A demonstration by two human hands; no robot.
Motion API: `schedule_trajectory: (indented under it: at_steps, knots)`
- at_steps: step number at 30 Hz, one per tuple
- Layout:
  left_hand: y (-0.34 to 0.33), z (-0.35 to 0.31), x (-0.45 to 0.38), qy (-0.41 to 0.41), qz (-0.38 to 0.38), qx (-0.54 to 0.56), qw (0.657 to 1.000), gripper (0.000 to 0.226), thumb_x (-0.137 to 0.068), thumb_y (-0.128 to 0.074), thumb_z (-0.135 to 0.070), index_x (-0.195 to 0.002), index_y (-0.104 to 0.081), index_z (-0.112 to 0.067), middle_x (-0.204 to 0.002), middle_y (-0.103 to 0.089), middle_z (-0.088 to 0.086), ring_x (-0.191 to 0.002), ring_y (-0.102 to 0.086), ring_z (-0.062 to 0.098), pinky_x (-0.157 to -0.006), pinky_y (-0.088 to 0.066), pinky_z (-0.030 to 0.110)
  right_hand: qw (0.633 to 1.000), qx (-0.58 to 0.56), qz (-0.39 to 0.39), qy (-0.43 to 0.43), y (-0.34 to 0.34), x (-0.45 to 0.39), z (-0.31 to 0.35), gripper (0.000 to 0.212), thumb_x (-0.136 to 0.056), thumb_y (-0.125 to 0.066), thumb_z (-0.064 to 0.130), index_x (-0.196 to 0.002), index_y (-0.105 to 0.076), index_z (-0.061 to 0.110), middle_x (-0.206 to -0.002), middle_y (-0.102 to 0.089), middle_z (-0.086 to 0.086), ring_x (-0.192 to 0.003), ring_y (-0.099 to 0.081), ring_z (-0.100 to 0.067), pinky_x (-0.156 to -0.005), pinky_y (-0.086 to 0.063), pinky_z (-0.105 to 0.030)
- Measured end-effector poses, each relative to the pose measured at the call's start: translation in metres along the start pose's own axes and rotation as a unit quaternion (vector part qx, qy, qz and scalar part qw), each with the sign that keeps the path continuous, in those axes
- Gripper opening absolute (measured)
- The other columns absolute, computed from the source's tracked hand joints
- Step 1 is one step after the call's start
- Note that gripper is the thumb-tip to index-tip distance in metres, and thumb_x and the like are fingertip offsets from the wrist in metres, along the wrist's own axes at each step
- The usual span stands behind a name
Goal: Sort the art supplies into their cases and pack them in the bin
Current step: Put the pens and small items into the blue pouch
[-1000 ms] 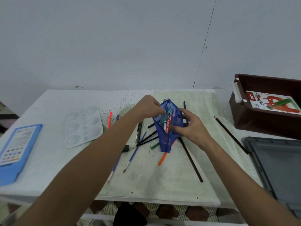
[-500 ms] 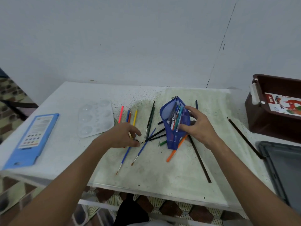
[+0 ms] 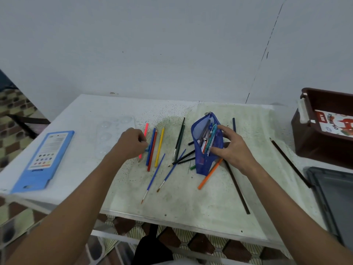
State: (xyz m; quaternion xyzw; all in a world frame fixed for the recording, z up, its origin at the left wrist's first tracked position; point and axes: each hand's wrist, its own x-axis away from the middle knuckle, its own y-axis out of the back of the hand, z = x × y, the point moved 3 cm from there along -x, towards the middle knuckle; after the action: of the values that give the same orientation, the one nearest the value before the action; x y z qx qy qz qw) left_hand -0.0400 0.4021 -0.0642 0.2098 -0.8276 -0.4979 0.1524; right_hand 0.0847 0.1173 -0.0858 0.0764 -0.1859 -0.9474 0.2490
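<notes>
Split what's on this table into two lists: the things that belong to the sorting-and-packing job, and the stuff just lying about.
Part of the job:
blue mesh pouch, held by the right hand
pink pencil at the left hand
yellow pencil
blue paintbrushes
brown bin
blue case

Just lying about:
grey lid

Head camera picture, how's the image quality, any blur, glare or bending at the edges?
Head view: even, soft light, no hard shadows or glare on the table. Wide-angle bending curves the table edges and stretches both forearms. The left hand and clear palette look slightly soft; the blue pouch in the right hand reads sharply.
</notes>
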Motion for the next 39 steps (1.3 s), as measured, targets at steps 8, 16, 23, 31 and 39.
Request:
schedule_trajectory:
  at_steps: [8,16,23,31,39]
  knots:
    - [-0.015,0.007,-0.009,-0.048,0.123,-0.112,0.985,0.047,-0.090,-0.063,-0.022,-0.134,-0.054,-0.011,-0.112,-0.054,0.010,-0.087,-0.046,0.013,-0.079,-0.037,0.021,1.000,0.009,0.001,-0.005,-0.001,0.001,0.003,0.075,-0.074,-0.081,0.012,-0.139,-0.045,0.023,-0.125,-0.053,0.004,-0.097,-0.064,-0.011,-0.071,-0.059,-0.022]
    - [-0.008,0.002,-0.015,-0.043,0.031,0.020,0.998,0.026,-0.082,-0.072,-0.035,-0.098,-0.067,-0.015,-0.069,-0.051,-0.004,-0.057,-0.043,0.008,-0.053,-0.035,0.021,1.000,0.002,0.005,-0.008,0.001,0.001,0.000,0.076,-0.073,-0.081,0.013,-0.139,-0.044,0.024,-0.127,-0.055,0.000,-0.097,-0.066,-0.015,-0.075,-0.061,-0.034]
    - [-0.014,-0.102,-0.016,-0.152,0.079,0.122,0.978,0.021,-0.077,-0.076,-0.027,-0.094,-0.070,-0.016,-0.076,-0.062,-0.004,-0.065,-0.054,0.008,-0.061,-0.043,0.019,1.000,-0.012,-0.001,-0.008,0.003,0.003,0.001,0.076,-0.071,-0.082,0.012,-0.137,-0.046,0.025,-0.125,-0.057,0.001,-0.096,-0.067,-0.013,-0.077,-0.060,-0.034]
    - [-0.046,-0.172,-0.031,-0.213,0.129,0.048,0.967,0.046,-0.075,-0.081,-0.027,-0.116,-0.068,-0.010,-0.093,-0.067,0.002,-0.081,-0.063,0.014,-0.073,-0.049,0.024,0.999,-0.027,-0.023,-0.013,0.013,0.012,0.005,0.075,-0.070,-0.082,0.009,-0.135,-0.048,0.025,-0.110,-0.058,0.013,-0.095,-0.064,-0.006,-0.076,-0.059,-0.027]
    - [-0.059,-0.162,-0.030,-0.220,0.128,0.053,0.965,0.057,-0.076,-0.079,-0.018,-0.129,-0.059,-0.021,-0.117,-0.063,0.001,-0.099,-0.062,0.015,-0.087,-0.050,0.029,0.999,-0.047,-0.022,-0.016,0.019,0.016,-0.003,0.077,-0.071,-0.081,0.006,-0.139,-0.046,0.017,-0.122,-0.059,0.001,-0.091,-0.059,0.015,-0.069,-0.054,-0.016]
